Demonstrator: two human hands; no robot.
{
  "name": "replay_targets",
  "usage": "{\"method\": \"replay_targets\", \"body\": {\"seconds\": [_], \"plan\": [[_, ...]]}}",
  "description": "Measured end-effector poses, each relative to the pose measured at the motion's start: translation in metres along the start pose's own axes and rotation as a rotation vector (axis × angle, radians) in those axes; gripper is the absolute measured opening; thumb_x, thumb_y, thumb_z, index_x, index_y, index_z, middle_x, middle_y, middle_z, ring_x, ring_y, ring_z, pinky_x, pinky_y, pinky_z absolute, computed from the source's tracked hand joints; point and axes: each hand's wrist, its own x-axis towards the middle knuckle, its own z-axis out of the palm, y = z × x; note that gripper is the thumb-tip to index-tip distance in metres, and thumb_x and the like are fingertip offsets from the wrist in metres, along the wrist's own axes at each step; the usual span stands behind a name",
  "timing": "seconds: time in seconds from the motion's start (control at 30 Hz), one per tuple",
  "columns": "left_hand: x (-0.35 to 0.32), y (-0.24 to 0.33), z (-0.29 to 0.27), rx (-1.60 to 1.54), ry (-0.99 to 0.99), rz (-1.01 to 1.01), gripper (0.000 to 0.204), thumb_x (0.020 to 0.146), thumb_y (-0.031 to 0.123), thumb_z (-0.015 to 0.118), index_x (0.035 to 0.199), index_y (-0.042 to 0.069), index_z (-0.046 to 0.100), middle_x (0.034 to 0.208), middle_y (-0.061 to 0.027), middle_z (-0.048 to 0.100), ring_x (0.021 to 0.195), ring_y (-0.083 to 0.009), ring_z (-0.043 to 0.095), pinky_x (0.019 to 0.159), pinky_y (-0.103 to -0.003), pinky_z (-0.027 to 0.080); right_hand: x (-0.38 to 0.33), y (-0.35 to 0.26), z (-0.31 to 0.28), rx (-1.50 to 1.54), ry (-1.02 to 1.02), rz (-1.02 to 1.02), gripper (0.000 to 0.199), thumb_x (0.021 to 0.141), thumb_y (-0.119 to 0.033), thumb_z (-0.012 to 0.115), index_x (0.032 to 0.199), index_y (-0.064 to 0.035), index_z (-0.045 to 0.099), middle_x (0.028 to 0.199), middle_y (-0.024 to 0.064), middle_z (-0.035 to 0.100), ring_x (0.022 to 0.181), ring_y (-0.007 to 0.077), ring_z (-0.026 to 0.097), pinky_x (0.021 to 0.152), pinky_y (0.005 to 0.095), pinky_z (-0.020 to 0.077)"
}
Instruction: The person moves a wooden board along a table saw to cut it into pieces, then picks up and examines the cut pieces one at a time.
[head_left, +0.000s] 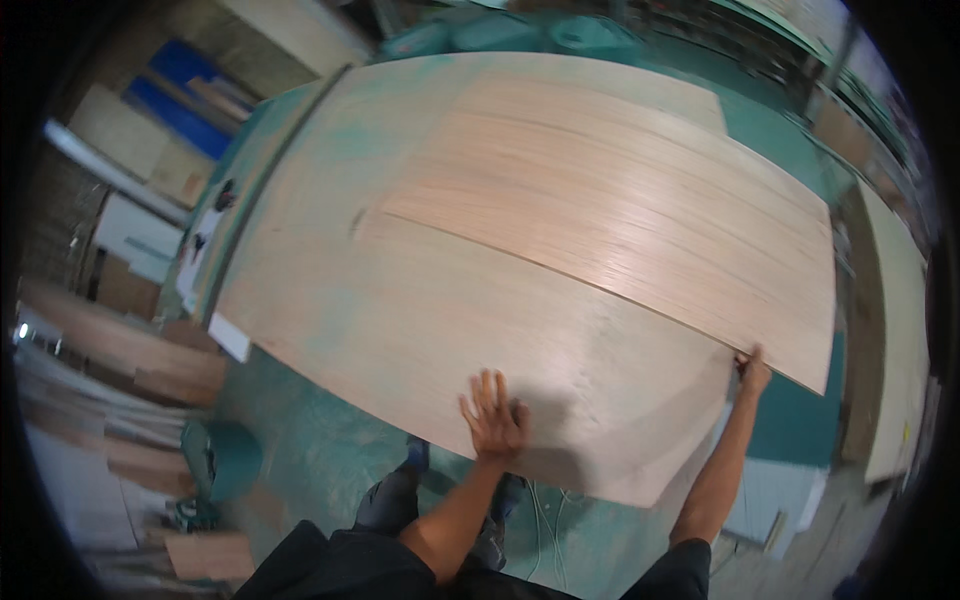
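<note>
A large pale wood sheet [400, 310] spreads across the work surface, with greenish smears on its left part. On top of it, toward the far right, lies a smaller wood panel [640, 220] with a streaked grain and a straight near edge. My left hand [495, 420] rests on the lower sheet near its front edge, palm down with the fingers spread. At the right, my right hand [752, 372] has its fingers closed around the near edge of the upper panel, close to its right corner. The underside of that grip is hidden.
A long dark strip [275, 165] crosses the left end of the table. Dark green round containers [500, 32] stand beyond the far edge. A green bin [220, 458] and stacked boards [150, 350] are at the left; a pale panel [885, 330] stands at the right. Cables [545, 530] lie by my feet.
</note>
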Motion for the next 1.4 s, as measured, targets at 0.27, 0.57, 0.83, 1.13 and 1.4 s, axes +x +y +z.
{"method": "replay_targets", "body": {"seconds": [0.27, 0.57, 0.83, 1.13, 1.4], "plan": [[-0.011, -0.001, 0.001, -0.056, -0.061, -0.077, 0.063, 0.098, 0.032, 0.043, 0.152, 0.003, 0.027, 0.161, -0.0172, 0.018, 0.15, -0.036, 0.012, 0.118, -0.059, 0.007, -0.161, 0.037, -0.148, -0.123, 0.009, -0.112, 0.046, 0.092, -0.044, 0.068, 0.081, 0.0002, 0.067, 0.062, 0.002, 0.056, 0.051, 0.0097, 0.042, 0.048, 0.0279, 0.0318], [-0.034, -0.027, 0.011, -0.507, 0.142, -0.065, 0.05, 0.095, 0.023, 0.052, 0.139, 0.003, 0.042, 0.144, -0.0165, 0.044, 0.138, -0.0338, 0.035, 0.115, -0.053, 0.021, -0.376, 0.137, -0.297, 0.047, 0.263, 0.043, 0.037, 0.095, -0.033, 0.067, 0.068, -0.0115, 0.053, 0.059, -0.0023, 0.045, 0.051, 0.0097, 0.041, 0.047, 0.026, 0.0347], [-0.115, -0.094, 0.008, -1.039, 0.132, -0.506, 0.022, 0.089, 0.022, 0.059, 0.085, 0.0, 0.054, 0.084, -0.0123, 0.056, 0.081, -0.0284, 0.057, 0.073, -0.04, 0.045, -0.623, 0.202, -0.355, 0.378, 0.204, 0.405, 0.029, 0.098, -0.031, 0.062, 0.1, -0.002, 0.064, 0.071, 0.0024, 0.056, 0.051, 0.0087, 0.037, 0.046, 0.0254, 0.0345], [-0.098, -0.101, 0.061, -1.231, -0.304, -0.858, 0.059, 0.085, 0.053, 0.068, 0.086, -0.005, 0.059, 0.096, -0.0196, 0.064, 0.094, -0.0277, 0.061, 0.083, -0.043, 0.048, -0.677, 0.22, -0.418, 0.442, 0.139, 0.643, 0.043, 0.1, -0.041, 0.056, 0.091, 0.0006, 0.059, 0.084, 0.0129, 0.065, 0.054, 0.0125, 0.037, 0.061, 0.0319, 0.0396], [-0.118, -0.107, 0.056, -1.486, -0.255, -0.898, 0.046, 0.089, 0.032, 0.073, 0.112, -0.006, 0.062, 0.107, -0.0161, 0.067, 0.099, -0.025, 0.063, 0.087, -0.039, 0.05, -0.574, 0.259, -0.446, 0.36, 0.408, 0.82, 0.08, 0.083, -0.081, 0.049, 0.093, -0.0023, 0.054, 0.062, 0.0049, 0.038, 0.055, 0.0211, 0.037, 0.058, 0.0352, 0.045]]}}
